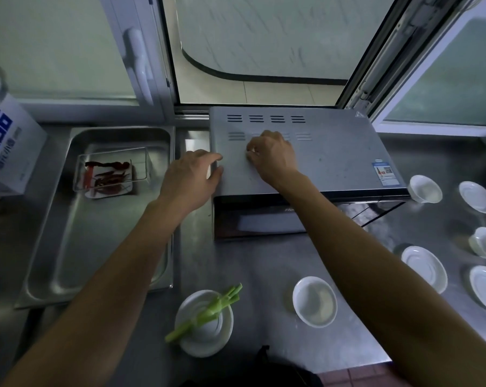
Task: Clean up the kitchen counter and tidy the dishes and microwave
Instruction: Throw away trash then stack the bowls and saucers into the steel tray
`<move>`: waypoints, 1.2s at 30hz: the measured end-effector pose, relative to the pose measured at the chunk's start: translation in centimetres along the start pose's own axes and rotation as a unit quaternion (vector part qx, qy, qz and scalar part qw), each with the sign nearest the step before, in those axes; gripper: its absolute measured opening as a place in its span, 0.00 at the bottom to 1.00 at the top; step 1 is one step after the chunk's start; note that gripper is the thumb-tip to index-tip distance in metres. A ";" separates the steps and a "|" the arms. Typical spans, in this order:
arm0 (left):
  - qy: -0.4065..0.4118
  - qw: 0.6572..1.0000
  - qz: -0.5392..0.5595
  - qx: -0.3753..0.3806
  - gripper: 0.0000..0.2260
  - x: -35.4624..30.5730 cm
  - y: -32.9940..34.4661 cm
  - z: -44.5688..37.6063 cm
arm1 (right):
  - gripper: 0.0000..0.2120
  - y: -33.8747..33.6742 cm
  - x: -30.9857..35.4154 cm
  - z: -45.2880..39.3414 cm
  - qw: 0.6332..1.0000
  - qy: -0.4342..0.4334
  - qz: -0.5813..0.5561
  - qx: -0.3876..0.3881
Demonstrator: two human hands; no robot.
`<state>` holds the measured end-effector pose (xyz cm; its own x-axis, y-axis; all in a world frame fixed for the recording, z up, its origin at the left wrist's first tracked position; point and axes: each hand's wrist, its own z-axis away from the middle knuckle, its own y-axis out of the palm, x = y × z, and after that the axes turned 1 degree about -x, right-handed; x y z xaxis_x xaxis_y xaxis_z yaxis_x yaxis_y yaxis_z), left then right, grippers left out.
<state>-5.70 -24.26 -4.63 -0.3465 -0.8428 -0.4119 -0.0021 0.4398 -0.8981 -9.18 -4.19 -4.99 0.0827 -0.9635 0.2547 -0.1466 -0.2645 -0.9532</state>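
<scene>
Microwave [334, 152] with energy sticker [386, 174], box [9, 152] printed "1996"

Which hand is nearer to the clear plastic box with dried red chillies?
Left. The left hand grips the grey microwave's left edge, beside the clear plastic box; the right hand rests farther away on the microwave's top.

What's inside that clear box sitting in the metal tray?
Dried red chillies lie inside the clear box in the metal tray. Anything beneath the chillies is hidden.
</scene>
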 end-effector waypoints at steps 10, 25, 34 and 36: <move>0.009 1.000 0.017 -0.009 0.15 -0.3 -0.1 0.9 | 0.09 -0.5 0.2 1.3 0.999 0.007 -0.029 -0.028; 0.109 0.993 0.041 0.012 0.16 -9.0 1.1 2.5 | 0.05 -5.2 -6.8 13.4 0.979 0.089 -0.109 -0.145; 0.207 0.977 0.036 0.046 0.16 -21.2 6.7 6.1 | 0.05 -8.9 -14.9 26.2 0.956 0.212 -0.073 -0.190; 0.225 0.972 0.033 0.064 0.16 -24.8 8.6 8.0 | 0.05 -9.3 -17.5 30.3 0.949 0.240 -0.071 -0.193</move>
<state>10.35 -2.04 -3.42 -0.7167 -0.5810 -0.3858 0.1398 0.4222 -0.8956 20.62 16.39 -5.55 -0.3171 -0.7998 0.5097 -0.5249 -0.2996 -0.7967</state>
